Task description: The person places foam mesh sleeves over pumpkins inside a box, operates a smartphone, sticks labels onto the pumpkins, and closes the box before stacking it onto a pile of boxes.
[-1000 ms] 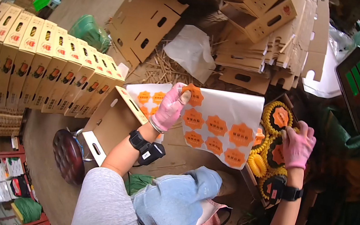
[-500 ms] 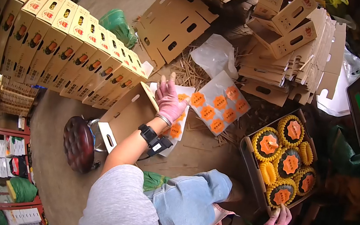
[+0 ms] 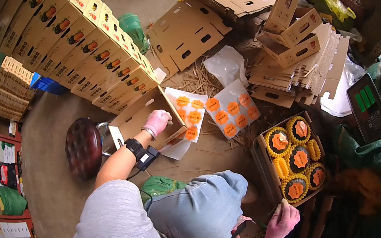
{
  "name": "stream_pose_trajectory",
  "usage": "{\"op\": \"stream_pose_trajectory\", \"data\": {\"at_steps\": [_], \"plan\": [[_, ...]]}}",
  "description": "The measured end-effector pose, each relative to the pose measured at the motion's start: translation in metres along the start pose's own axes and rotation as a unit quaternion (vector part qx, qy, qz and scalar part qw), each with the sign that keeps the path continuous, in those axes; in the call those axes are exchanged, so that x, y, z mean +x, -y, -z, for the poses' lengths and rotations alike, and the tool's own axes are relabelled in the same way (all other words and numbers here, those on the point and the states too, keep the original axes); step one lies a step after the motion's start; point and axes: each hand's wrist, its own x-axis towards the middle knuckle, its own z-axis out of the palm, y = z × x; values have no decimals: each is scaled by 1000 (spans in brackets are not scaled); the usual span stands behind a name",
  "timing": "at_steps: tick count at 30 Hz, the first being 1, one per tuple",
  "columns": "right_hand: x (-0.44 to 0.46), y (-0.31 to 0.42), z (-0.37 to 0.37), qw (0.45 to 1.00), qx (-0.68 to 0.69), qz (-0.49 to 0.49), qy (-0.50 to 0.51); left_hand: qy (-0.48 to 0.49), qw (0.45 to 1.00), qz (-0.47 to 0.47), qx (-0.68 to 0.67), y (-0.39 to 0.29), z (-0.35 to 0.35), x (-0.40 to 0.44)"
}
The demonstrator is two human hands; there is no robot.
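Note:
My left hand (image 3: 157,123), in a pink glove, is closed over an open cardboard carton (image 3: 138,110). What its fingers hold, if anything, is hidden. Next to that carton lies a white sheet of orange stickers (image 3: 194,116); a second sticker sheet (image 3: 232,117) is farther right. My right hand (image 3: 282,223), also gloved in pink, has its fingers bunched at the near corner of an open box (image 3: 266,177); I cannot make out anything in them. Dark round fruits (image 3: 296,190) with orange stickers, wrapped in yellow foam nets, fill this box.
A long row of printed cartons (image 3: 72,33) stands at the left, beside a dark round stool (image 3: 82,147). Flattened cardboard (image 3: 186,33) and a stack of folded boxes (image 3: 303,67) are at the back. A scale display (image 3: 368,105) with green digits stands at the right.
My left hand has moved down from beside the sticker sheet to over the open carton, its fingers curling closed. My right hand stays near the fruit box's corner. The whole view has shifted slightly.

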Motion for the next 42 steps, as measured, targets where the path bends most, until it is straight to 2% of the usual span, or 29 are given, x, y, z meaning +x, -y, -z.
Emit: {"op": "stream_pose_trajectory", "data": {"at_steps": [1,3,5,7,9,10,13,15,19,20,21,23,24,27,28,29,30,33,34,35,36,37,38,39,40,41,42], "plan": [[2,3,3,1000,5,3,-15,-15,992,-37,117,2,12,2],[6,12,2,999,16,19,-30,130,932,-7,337,-38,31,-27],[5,19,4,997,-15,68,-31,264,847,-29,460,6,29,-28],[5,26,12,996,-27,82,-36,319,782,77,530,9,22,-57],[1,30,20,994,-35,88,-47,204,848,57,485,57,18,-69],[-1,29,24,994,-37,82,-56,189,853,46,485,54,21,-75],[-7,23,35,991,-62,76,-88,39,904,-7,425,37,46,-81],[-11,21,39,991,-69,66,-90,-105,952,-10,289,-10,76,-92],[-12,28,37,990,-67,78,-101,-332,928,-69,153,-53,138,-78],[-12,32,38,989,-66,82,-101,-317,938,-113,81,-44,152,-64],[-12,35,38,989,-66,84,-103,-299,948,-98,45,-35,159,-52],[-11,41,40,989,-58,91,-105,-306,942,-135,-40,-37,155,-39],[-11,42,41,989,-58,90,-104,-275,933,-169,-159,-37,147,-33],[-12,45,45,989,-53,83,-114,-249,933,-195,-173,-42,122,-18],[-12,46,48,988,-61,83,-117,-182,941,-157,-238,-54,115,-24],[-13,47,51,987,-72,81,-121,-133,940,-158,-271,-61,107,-25],[-15,47,53,988,-75,76,-113,-113,940,-169,-275,-68,96,-20],[-17,41,51,986,-101,66,-115,-158,928,-270,-201,-99,64,-21],[-18,41,47,987,-109,43,-114,-116,920,-294,-231,-117,53,-24],[-19,39,41,987,-123,22,-96,28,891,-307,-335,-141,39,-33],[-20,39,37,989,-126,-3,-80,168,844,-282,-424,-165,26,-44],[-22,35,24,997,-27,-71,-10,316,757,-242,-518,-207,-10,-61],[-18,37,16,981,131,-140,8,325,746,-243,-528,-206,-43,-29],[-15,38,11,939,289,-185,33,317,738,-237,-546,-201,-72,-3],[-10,39,-4,867,454,-205,16,409,698,-161,-566,-226,-90,-29],[-4,36,-25,772,601,-207,-2,462,680,-162,-546,-221,-121,-16],[5,20,-41,855,518,-31,12,519,664,-119,-525,-244,-134,-43]]}}
